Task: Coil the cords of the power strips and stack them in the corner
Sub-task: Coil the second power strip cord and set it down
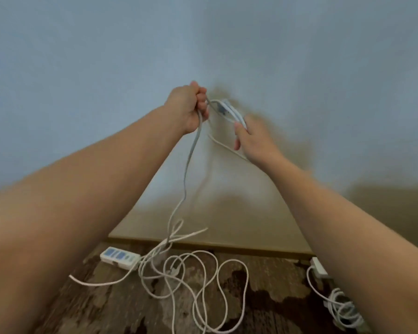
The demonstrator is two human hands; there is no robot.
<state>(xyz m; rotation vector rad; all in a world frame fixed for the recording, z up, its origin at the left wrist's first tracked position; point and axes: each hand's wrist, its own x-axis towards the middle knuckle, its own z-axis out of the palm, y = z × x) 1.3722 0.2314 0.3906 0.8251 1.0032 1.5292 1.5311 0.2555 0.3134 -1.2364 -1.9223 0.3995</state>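
The left hand (188,107) is fisted round a white cord (191,150); the right hand (253,138) grips a white power strip (229,109) raised before the wall (82,68); the cord trails down to tangled loops on the carpet (275,297), beside a second power strip (120,257); a third (318,267) lies right with its coiled cord (345,309).
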